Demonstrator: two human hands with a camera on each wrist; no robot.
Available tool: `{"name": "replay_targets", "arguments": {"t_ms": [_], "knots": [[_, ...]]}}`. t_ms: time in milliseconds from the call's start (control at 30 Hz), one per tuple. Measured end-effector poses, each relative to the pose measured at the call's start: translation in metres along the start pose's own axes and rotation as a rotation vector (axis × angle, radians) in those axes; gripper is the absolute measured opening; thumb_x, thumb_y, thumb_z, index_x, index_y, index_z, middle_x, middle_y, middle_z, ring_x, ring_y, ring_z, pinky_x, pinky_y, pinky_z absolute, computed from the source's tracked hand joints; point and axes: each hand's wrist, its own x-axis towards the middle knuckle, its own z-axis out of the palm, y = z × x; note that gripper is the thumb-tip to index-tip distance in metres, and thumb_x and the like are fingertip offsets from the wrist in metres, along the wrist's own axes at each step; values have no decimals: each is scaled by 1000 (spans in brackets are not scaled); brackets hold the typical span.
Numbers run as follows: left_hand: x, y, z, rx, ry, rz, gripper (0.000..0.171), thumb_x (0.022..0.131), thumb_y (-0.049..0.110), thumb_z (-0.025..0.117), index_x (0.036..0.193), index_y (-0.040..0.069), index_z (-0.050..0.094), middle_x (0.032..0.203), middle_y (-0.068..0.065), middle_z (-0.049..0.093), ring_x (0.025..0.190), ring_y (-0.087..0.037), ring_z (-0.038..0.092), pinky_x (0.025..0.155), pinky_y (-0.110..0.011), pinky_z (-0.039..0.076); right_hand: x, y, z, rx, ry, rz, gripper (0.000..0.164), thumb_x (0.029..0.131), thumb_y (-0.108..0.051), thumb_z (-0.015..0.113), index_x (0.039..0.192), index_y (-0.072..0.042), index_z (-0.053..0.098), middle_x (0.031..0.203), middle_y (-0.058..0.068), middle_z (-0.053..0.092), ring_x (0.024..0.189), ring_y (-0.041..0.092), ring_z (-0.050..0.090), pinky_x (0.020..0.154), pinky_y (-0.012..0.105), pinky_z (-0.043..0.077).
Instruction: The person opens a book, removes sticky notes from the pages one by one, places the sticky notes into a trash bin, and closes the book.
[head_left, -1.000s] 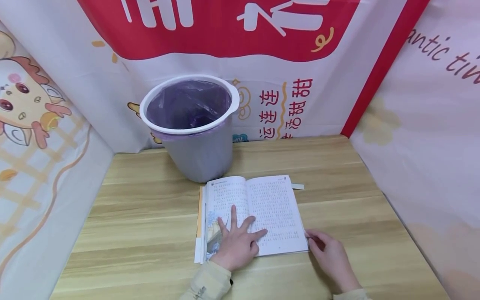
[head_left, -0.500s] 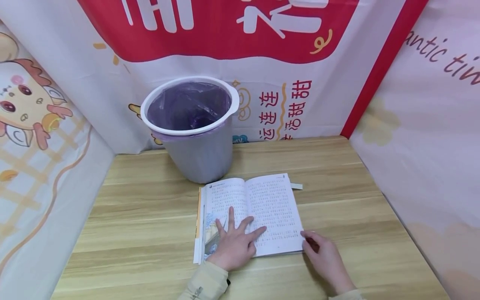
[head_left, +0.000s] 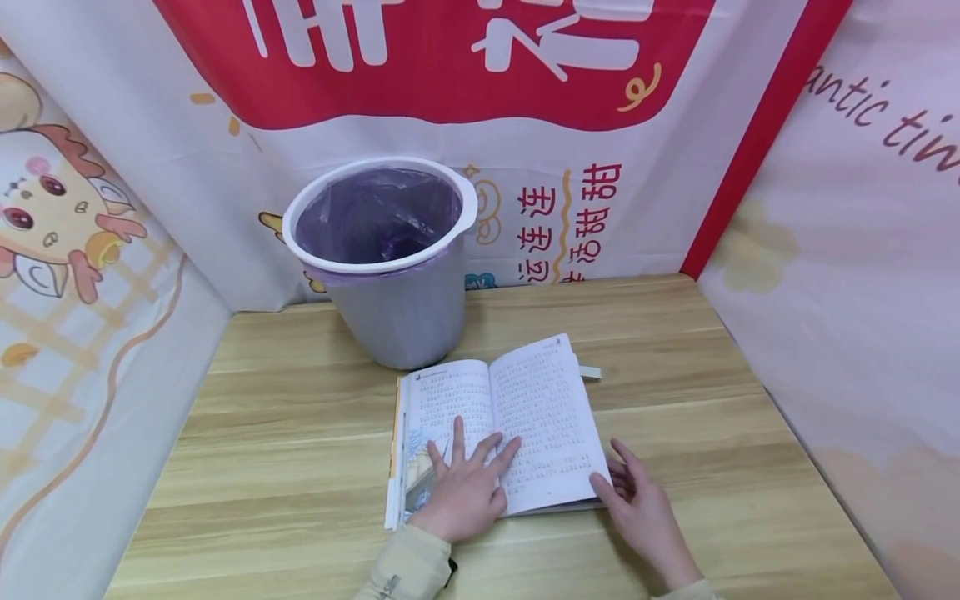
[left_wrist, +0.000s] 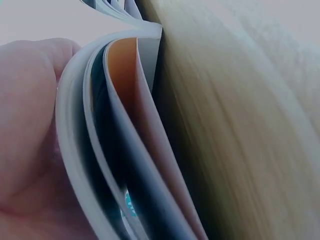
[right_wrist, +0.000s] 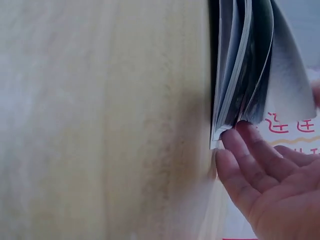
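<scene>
An open book (head_left: 536, 400) lies on the wooden table, with printed text on both pages and a picture at the lower left. My left hand (head_left: 468, 493) rests flat across its middle, fingers spread over both pages. At the lower right corner, my right hand (head_left: 641, 504) holds the right-hand page, thumb on top and fingers at the edge, so the page is lifted a little. In the right wrist view, the fingertips touch the edges of the leaves (right_wrist: 240, 75). The left wrist view shows curved leaves (left_wrist: 75, 130) beside the left hand (left_wrist: 27, 125).
A grey bin (head_left: 401, 308) with a white rim and purple liner stands behind the book, close to its top edge. A pale tab (head_left: 591, 372) sticks out at the book's right. Printed cloth walls (head_left: 600, 142) surround the wooden table (head_left: 285, 450).
The right-hand page has risen and bowed slightly. My right hand has shifted left, its thumb now on the page and its fingers spread more. The left hand stays nearly in place.
</scene>
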Motion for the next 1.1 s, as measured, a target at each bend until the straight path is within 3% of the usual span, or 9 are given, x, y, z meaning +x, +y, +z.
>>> {"name": "replay_targets", "arguments": {"t_ms": [200,300,500,700,800,900,1000,1100], "knots": [[-1,-2,-9,-29,-52,-15,75,88,39,54,157,33,25,159,4,33,146,-56,0,95,-85,1,-2,2,0,18,-117,-16,104,75,-48,75,157,-12,23,139,21,56,124,35,60,105,42,43],[-1,-4,-10,-49,-65,-20,78,87,39,54,158,31,22,160,4,32,146,-55,-2,96,-84,-1,-2,3,1,14,-138,-40,109,72,-48,77,158,-14,20,140,21,56,126,36,58,106,43,41],[-1,-7,-8,-77,-51,-31,83,86,41,57,159,28,18,160,6,32,148,-52,-1,98,-83,-3,-2,3,1,-19,-94,-96,116,69,-43,82,159,-19,13,131,10,64,115,26,65,104,43,44],[-2,-8,-10,-103,-61,-46,88,85,42,59,160,26,15,161,6,29,149,-49,-2,100,-82,-2,-2,4,-2,8,-158,-56,133,61,-41,86,159,-33,-4,140,13,57,128,32,57,110,42,35],[-3,-9,-10,-124,-71,-51,90,85,43,59,160,27,13,163,6,26,150,-47,-4,101,-81,-3,-2,5,-1,-8,-170,-62,135,62,-36,87,159,-31,-5,143,13,55,128,29,57,110,42,36],[-3,-12,-8,-135,-74,-45,91,85,44,59,160,28,10,164,7,22,150,-46,-6,101,-81,-4,-3,6,0,-27,-151,-111,129,64,-27,87,160,-21,1,141,9,57,124,25,61,108,41,39],[-3,-16,-7,-144,-51,-19,94,84,44,61,160,26,9,164,5,23,150,-46,-5,101,-81,-4,-1,7,3,-94,-106,-237,103,67,-22,86,155,-12,32,138,7,60,124,25,61,106,39,40],[-4,-19,-8,-139,-28,22,99,81,49,64,160,23,9,164,2,21,150,-47,-2,100,-82,-2,-1,8,6,-208,-38,-402,71,68,-20,85,134,-10,61,135,9,62,122,29,62,103,40,44]]}}
